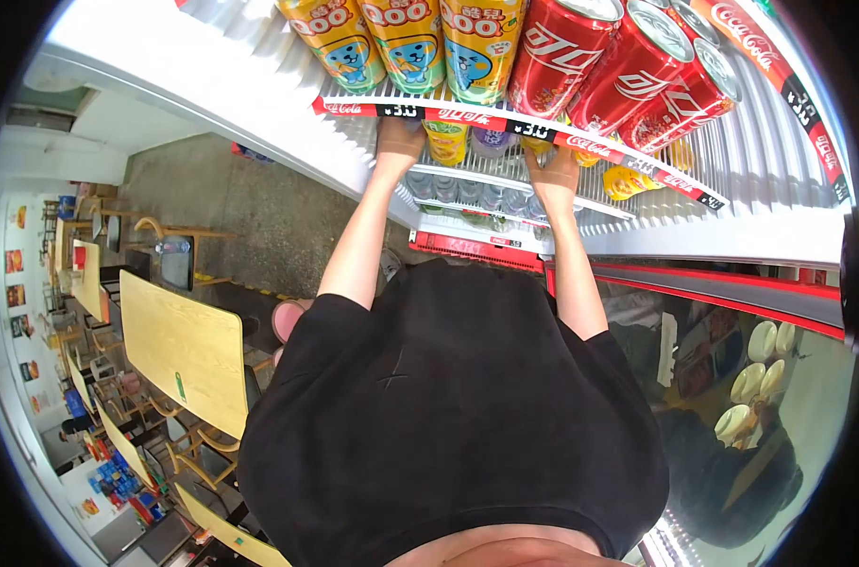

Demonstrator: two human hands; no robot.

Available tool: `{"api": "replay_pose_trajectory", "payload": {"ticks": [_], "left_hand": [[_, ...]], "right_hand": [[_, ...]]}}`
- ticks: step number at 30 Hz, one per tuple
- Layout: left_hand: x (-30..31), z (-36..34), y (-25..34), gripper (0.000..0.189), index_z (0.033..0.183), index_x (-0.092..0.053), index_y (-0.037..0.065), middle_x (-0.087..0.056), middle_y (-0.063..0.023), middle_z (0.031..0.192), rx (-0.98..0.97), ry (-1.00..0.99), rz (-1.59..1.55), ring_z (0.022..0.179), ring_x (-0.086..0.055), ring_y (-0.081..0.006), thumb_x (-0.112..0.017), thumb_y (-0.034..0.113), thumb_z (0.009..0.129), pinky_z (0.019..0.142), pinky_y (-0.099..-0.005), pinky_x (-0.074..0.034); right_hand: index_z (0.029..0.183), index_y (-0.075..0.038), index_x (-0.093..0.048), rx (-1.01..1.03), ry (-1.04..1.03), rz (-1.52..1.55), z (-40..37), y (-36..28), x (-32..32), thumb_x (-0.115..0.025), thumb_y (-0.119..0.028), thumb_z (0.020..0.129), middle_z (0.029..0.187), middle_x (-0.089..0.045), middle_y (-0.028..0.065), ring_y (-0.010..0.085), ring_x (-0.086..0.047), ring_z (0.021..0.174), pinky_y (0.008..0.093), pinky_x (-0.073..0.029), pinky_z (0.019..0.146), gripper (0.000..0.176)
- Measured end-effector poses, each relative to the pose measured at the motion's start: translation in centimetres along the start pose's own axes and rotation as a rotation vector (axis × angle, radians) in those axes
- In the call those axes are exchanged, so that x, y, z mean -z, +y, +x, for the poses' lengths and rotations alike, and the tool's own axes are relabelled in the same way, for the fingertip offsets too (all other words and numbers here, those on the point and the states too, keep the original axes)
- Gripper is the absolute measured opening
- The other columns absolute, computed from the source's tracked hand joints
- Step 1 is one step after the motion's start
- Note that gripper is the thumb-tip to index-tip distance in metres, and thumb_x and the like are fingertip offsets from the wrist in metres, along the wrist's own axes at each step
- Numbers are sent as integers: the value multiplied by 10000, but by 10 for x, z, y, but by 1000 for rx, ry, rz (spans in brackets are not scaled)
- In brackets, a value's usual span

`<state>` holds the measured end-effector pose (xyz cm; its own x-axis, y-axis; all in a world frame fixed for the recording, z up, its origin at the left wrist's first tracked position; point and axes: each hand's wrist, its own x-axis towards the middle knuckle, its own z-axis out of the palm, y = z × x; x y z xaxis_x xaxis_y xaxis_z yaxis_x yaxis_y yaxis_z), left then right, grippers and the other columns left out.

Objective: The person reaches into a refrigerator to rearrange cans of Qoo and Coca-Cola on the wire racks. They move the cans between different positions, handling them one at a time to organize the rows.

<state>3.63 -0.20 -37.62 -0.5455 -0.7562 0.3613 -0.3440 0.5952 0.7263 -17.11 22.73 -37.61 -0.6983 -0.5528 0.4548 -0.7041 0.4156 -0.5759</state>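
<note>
Both hands reach under the upper shelf strip (pixel 486 120) of a drinks fridge. My left hand (pixel 399 142) is at the left end of the second shelf, beside a yellow-labelled bottle (pixel 445 143); its fingers are hidden behind the strip. Farther right, my right hand (pixel 553 170) has its thumb and fingers curled around a yellow bottle (pixel 539 146), mostly hidden by the hand and the strip. A purple-labelled bottle (pixel 492 140) stands between the hands. To the right of my right hand, another yellow-labelled bottle (pixel 629 182) lies tilted.
Yellow Qoo bottles (pixel 406 42) and red Coca-Cola cans (pixel 563 52) line the upper shelf. Clear bottles (pixel 467 189) stand lower down. The fridge's glass door (pixel 731 397) is swung out at right. Wooden tables (pixel 184 350) and chairs (pixel 203 458) fill the room at left.
</note>
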Motion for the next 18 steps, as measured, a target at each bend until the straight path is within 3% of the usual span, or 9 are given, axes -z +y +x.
{"api": "replay_pose_trajectory", "payload": {"ticks": [2, 5, 11, 15, 18], "left_hand": [[-1, -13, 1, 748, 1452, -404, -21, -633, -336, 1273, 45, 104, -9, 1167, -601, -551, -792, 165, 841, 1001, -532, -497], [14, -24, 33, 805, 1456, -315, -68, -648, -361, 1193, 93, 96, -72, 1115, -618, -566, -794, 157, 850, 961, -549, -509], [26, -41, 39, 783, 1376, -352, -134, -659, -371, 1113, 111, 72, -69, 1022, -649, -557, -818, 203, 844, 868, -551, -536], [30, -49, 47, 775, 1346, -404, -130, -673, -359, 1028, -65, 171, 39, 953, -654, -571, -837, 266, 839, 820, -554, -546], [29, -57, 46, 718, 1347, -439, -67, -667, -318, 1169, 145, 109, 39, 1046, -679, -494, -838, 283, 863, 884, -520, -535]], "right_hand": [[1309, 17, -537, 14, 9, 14, 0, 1, -1, -844, -266, 825, 1160, -681, 289, 495, -654, 1069, 530, -523, 927, 639], [1312, 15, -532, 21, 11, 18, 0, 1, 0, -847, -264, 819, 1161, -681, 288, 489, -657, 1071, 527, -524, 929, 649], [1360, 45, -507, -37, -71, 41, 0, -1, 3, -823, -329, 839, 1239, -621, 319, 486, -613, 1143, 532, -496, 995, 715], [1360, 17, -507, -4, -45, 16, -1, -1, 1, -840, -264, 823, 1202, -665, 276, 451, -650, 1118, 515, -517, 970, 692], [1381, -5, -495, 14, -32, -2, 0, 1, 0, -845, -228, 819, 1201, -685, 255, 428, -665, 1123, 501, -524, 969, 699]]}}
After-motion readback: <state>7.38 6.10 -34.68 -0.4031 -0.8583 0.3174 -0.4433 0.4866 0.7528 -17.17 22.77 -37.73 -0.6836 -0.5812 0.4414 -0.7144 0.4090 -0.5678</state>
